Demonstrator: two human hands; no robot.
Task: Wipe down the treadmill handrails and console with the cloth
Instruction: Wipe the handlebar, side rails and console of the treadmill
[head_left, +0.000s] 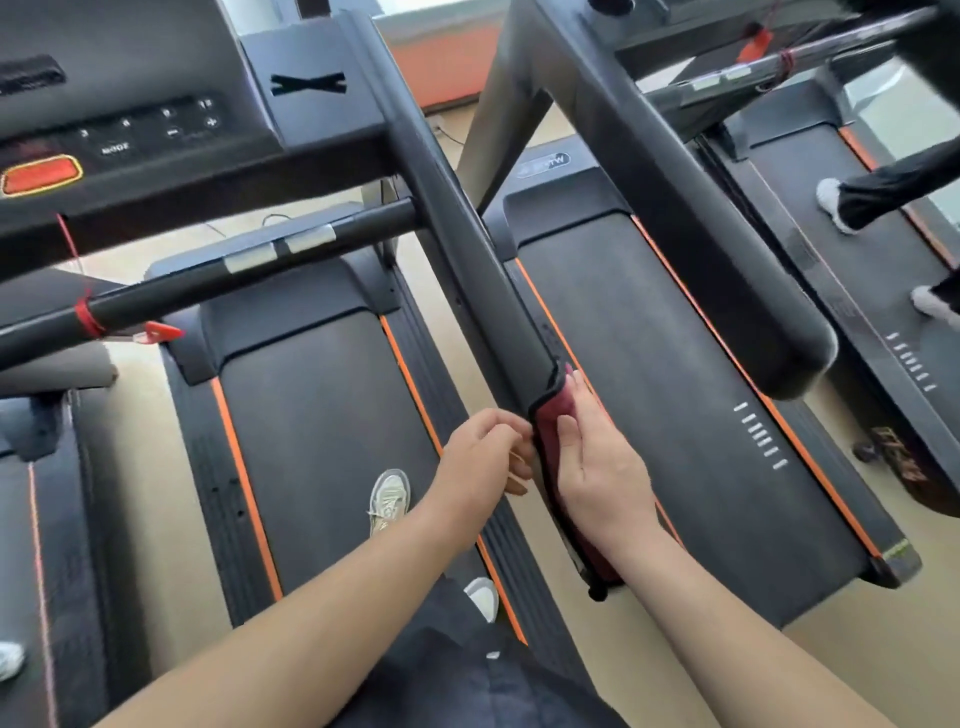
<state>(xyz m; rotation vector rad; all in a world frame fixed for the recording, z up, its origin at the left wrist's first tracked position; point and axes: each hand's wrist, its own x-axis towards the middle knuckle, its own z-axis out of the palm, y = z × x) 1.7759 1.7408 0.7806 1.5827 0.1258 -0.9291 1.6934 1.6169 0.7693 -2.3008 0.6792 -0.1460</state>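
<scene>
My right hand is flat on the dark red cloth draped over the end of the black padded treadmill handrail, and my left hand pinches the cloth's edge.

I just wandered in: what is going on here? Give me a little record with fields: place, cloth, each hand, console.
Place: a row of treadmills; the person stands on one belt
Cloth: dark red cloth, draped over the near end of the right handrail
Right hand: right hand lies flat, fingers straight, pressing the cloth to the rail
Left hand: left hand has fingers curled at the cloth's edge; a pinch is unclear
Console: console at upper left, with a red button; no cloth on it
</scene>
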